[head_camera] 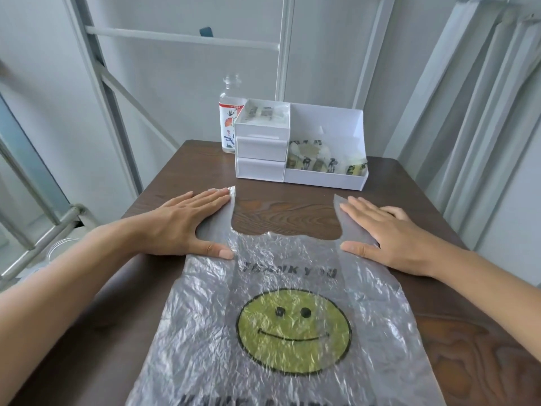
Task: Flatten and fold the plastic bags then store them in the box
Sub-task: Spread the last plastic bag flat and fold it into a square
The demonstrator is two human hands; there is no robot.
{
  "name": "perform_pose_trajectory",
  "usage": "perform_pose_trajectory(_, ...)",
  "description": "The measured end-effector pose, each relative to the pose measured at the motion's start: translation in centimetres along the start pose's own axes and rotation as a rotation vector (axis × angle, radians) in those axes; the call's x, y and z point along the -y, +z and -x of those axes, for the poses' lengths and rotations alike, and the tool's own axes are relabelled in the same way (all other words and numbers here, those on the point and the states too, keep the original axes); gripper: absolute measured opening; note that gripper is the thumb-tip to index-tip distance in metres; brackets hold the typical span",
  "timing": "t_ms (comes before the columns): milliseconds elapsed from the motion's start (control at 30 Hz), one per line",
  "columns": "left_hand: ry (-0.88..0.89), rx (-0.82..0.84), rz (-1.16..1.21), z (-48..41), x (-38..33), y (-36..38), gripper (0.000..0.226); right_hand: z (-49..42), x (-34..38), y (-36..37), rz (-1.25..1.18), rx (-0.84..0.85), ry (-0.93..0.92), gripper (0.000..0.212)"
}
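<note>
Both hands flat, left hand (187, 221) and right hand (389, 232) with fingers straight together, pressing the plastic bag (292, 323) handles onto the worktop (281, 206); the box (322, 180) beyond seemingly holds folded bags.

Plastic bag (281, 317): "THANK YOU", partly blurred; lower print unreadable.

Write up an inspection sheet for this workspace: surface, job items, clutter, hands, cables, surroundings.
Surface: dark wood-grain table, bare between the bag's handles.
Job's things: crinkled smiley-face plastic bag spread flat, handles toward the white box; folded bags already in its right tray and top compartment.
Clutter: clear bottle with a floral label, behind the box's left corner.
Hands: left hand and right hand flat, fingers straight, each pressing one handle.
Cables: nothing seen.
Surroundings: white metal frame and pale walls behind the table.
</note>
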State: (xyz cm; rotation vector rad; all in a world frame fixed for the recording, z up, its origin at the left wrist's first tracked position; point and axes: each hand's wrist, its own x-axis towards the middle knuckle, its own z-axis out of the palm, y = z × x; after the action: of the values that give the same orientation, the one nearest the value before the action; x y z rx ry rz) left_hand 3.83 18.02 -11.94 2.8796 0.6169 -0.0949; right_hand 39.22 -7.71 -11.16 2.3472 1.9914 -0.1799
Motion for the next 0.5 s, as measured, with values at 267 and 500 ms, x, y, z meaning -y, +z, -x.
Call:
perform_pose_trajectory(267,0.052,-0.186,0.253,0.7,-0.3,-0.1,0.111,0.2,0.0,0.4,-0.085,-0.116,-0.015,0.097)
perform_pose_trajectory(500,0.062,-0.182,0.381,2.9,-0.3,-0.4,0.096,2.8,0.9,0.7,-0.267,-0.246,-0.120,0.095)
